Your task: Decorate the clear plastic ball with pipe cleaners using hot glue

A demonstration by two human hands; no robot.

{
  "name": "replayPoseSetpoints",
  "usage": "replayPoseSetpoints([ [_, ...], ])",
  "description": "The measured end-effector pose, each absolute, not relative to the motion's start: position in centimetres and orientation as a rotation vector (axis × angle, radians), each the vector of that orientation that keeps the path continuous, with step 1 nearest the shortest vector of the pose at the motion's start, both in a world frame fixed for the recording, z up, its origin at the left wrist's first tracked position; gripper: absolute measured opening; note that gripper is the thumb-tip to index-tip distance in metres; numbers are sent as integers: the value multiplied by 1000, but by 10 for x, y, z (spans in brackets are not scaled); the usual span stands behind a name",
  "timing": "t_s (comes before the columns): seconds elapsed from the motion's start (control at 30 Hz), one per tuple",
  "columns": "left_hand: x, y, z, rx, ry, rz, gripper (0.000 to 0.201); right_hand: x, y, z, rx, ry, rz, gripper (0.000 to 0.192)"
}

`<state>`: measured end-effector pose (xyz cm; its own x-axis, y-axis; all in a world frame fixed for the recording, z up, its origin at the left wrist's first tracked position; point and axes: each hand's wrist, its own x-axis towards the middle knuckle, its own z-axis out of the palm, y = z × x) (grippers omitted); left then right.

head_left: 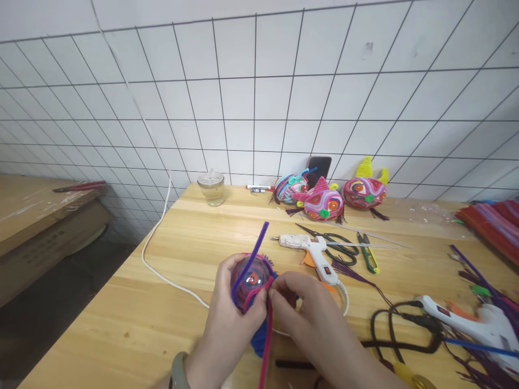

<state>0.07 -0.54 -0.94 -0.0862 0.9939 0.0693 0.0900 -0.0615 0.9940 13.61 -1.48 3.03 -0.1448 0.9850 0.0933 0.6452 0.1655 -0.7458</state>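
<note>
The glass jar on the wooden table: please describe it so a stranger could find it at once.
Start at the wooden table and follow its far edge along the tiled wall to the left corner. There stands the glass jar, left of the three colourful craft fish. It is the only clear, lidded container there.

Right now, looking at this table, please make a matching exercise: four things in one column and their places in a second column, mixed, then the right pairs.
Things:
1. glass jar
2. scissors
3. purple pipe cleaner
4. phone

Places:
A. leaning against the tiled wall
B. rising from the round craft piece between the left hand and the right hand
C. far left part of the table, near the wall
D. lying just behind the nearer glue gun

Pairs: 1-C, 2-D, 3-B, 4-A
</note>
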Motion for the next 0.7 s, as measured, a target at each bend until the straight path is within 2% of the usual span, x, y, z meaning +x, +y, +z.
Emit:
replayPoseSetpoints([
  [0.2, -5, -8, -5, 1215, 1074, 1159, 41, 138, -10, 33, -1576, -1784, 862, 23],
  [0.37, -9, -6, -14, 1164, 1140, 1144, 45, 142, -5, 28, -1582, -1744, 962, 22],
  [0.47, -9, -3, -21, 1099, 1190, 1172, 52, 144, -4, 27, -1585, -1767, 953, 25],
  [0.7, -4, 1, -15, 1131, 1099, 1171, 44, 142, -3, 24, -1629, -1820, 897, 25],
])
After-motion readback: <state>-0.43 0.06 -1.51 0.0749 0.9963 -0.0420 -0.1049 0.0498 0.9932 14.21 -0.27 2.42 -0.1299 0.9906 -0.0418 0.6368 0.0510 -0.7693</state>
